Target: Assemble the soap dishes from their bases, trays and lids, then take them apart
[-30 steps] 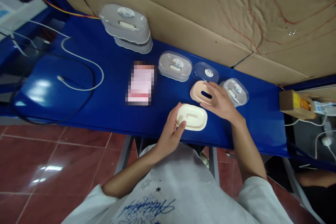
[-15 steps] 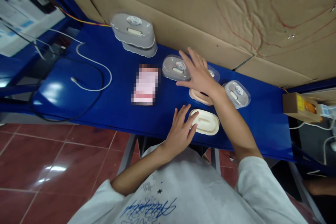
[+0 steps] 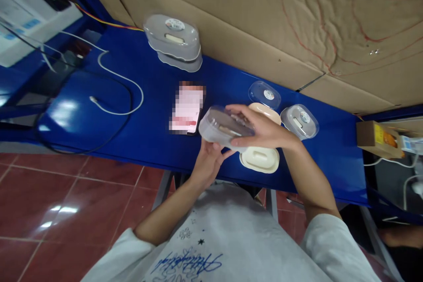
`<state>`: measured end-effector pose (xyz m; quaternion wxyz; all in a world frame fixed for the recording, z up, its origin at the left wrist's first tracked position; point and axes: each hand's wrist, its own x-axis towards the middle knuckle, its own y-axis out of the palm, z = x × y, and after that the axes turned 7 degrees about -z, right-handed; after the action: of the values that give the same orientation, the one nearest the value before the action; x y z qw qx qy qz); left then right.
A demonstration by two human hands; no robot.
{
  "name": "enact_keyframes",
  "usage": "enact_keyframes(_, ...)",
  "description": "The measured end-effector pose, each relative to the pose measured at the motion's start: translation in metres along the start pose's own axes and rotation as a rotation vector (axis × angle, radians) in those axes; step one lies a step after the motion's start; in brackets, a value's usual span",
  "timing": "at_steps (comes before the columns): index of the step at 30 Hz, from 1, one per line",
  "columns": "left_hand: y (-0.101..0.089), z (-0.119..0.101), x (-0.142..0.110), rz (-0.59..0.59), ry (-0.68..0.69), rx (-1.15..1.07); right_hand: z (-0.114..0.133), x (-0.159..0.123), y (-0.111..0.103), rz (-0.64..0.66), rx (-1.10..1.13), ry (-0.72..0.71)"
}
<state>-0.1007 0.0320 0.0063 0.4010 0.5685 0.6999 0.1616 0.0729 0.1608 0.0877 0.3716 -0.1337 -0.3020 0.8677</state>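
Above the blue table, a grey oval plastic box with a clear lid (image 3: 218, 125) is held in front of me, slightly blurred. My right hand (image 3: 266, 127) grips it from the right, fingers over the lid and thumb along the near side. From below, my left hand (image 3: 208, 158) holds its near left end, some fingers hidden under it. A cream oval piece with a raised middle (image 3: 261, 160) lies just below my right hand. Partly behind that hand are a peach oval piece (image 3: 266, 112) and a loose clear lid (image 3: 263, 94).
Another clear-lidded box (image 3: 300, 121) stands to the right, and stacked grey boxes (image 3: 173, 40) stand at the back left. A phone with a blurred-out screen (image 3: 187, 109) lies left of my hands. Cables (image 3: 137, 81) cross the left side. Cardboard (image 3: 224, 17) lines the back.
My right hand has picked up the grey box from the back of the table and drawn it toward me. My left hand has left the cream piece and taken hold of the box.
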Motion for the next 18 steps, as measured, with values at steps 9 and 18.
enact_keyframes(9, -0.008, -0.007, -0.019, -0.047, -0.094, -0.11, -0.053, 0.075, -0.011, -0.209, -0.471, 0.064)
enact_keyframes(18, -0.022, 0.003, -0.025, -0.075, -0.049, -0.049, -0.015, 0.044, -0.006, -0.172, -0.523, -0.015)
